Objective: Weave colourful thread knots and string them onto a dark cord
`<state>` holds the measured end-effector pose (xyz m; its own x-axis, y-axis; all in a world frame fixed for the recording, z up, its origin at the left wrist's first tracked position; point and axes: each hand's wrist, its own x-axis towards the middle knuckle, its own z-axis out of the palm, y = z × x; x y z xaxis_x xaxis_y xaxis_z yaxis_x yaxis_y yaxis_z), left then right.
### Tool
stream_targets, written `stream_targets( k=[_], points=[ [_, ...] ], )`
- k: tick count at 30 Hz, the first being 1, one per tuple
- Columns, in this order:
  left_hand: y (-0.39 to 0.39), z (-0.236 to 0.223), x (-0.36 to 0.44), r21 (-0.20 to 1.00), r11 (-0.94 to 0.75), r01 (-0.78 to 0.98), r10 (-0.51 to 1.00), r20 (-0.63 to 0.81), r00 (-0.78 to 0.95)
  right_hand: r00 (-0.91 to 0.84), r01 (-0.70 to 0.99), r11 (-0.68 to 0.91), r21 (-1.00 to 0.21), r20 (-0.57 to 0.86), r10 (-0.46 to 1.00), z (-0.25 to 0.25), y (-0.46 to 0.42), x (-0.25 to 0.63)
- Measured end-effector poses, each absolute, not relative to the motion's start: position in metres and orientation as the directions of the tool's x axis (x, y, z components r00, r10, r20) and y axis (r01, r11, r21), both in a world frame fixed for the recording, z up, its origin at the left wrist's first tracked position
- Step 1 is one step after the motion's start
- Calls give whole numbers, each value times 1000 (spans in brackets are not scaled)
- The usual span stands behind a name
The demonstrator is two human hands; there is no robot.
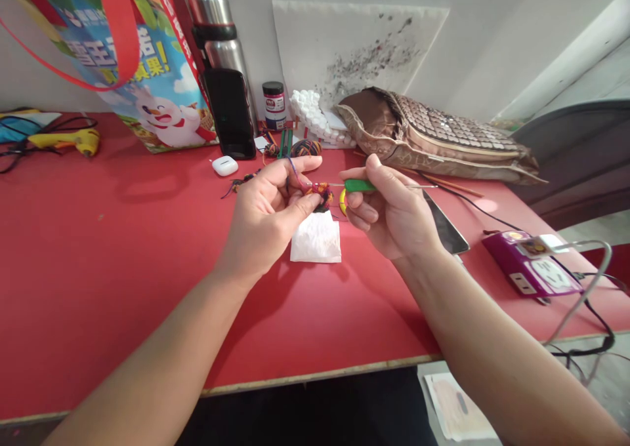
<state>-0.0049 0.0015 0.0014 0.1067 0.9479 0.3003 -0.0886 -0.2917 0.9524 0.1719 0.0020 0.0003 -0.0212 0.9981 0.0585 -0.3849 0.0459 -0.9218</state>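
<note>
My left hand (273, 203) pinches a small piece of multicoloured crochet work (322, 191) between thumb and fingers, with a strand of purple yarn running over the index finger. In my right hand (394, 206) is a crochet hook (360, 185) with a green grip, its thin metal shaft pointing left and reaching the crochet work. Whether the tip is inside a stitch I cannot tell. A yellow ring (343, 202) hangs by the right fingers. Below the hands lies a folded white tissue (315, 239). Behind them sits a ball of multicoloured yarn (306, 148).
On the red table (147, 269) a black phone (230, 113) leans against a steel flask (226, 52). A white earbud case (225, 166), brown bag (443, 131), dark tablet (445, 226) and purple power strip (529, 269) lie around. A yellow glue gun (69, 141) is far left.
</note>
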Motion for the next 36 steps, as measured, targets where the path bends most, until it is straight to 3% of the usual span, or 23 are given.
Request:
stream_targets(
  k=[10, 18, 25, 36],
  points=[
    [2, 3, -5, 955, -238, -176, 959, 260, 116, -238, -517, -115, -848, 13, 971, -12, 8, 163],
    [7, 2, -9, 947, -273, -166, 953, 290, 84, -210, -502, -60, -863, 54, 976, -9, 3, 164],
    [3, 7, -8, 927, -300, -223, 925, 340, 170, -361, -475, -32, -879, 161, 919, -7, 1, 172],
    [4, 3, -6, 938, -262, -228, 955, 286, 81, -87, -469, 152, -870, 216, 972, -9, -1, 155]
  ],
)
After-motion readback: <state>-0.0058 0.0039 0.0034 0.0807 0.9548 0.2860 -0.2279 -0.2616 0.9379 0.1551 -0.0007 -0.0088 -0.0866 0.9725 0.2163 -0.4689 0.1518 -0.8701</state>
